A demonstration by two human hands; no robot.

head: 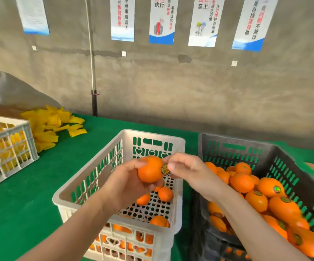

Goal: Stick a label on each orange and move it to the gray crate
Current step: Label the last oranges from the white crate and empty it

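My left hand (131,183) holds an orange (149,169) above the white crate (99,176). A round dark-and-gold label (165,169) sits on the orange's right side, and the fingertips of my right hand (185,170) pinch or press it there. A few loose oranges (165,194) lie on the white crate's perforated floor. To the right stands the gray crate (288,166), filled with several oranges (269,187) that carry labels.
The crates stand on a green table (29,204). Another white crate (11,147) with yellow contents is at the far left, with a heap of yellow pieces (52,125) behind it. A concrete wall with hanging posters rises behind the table.
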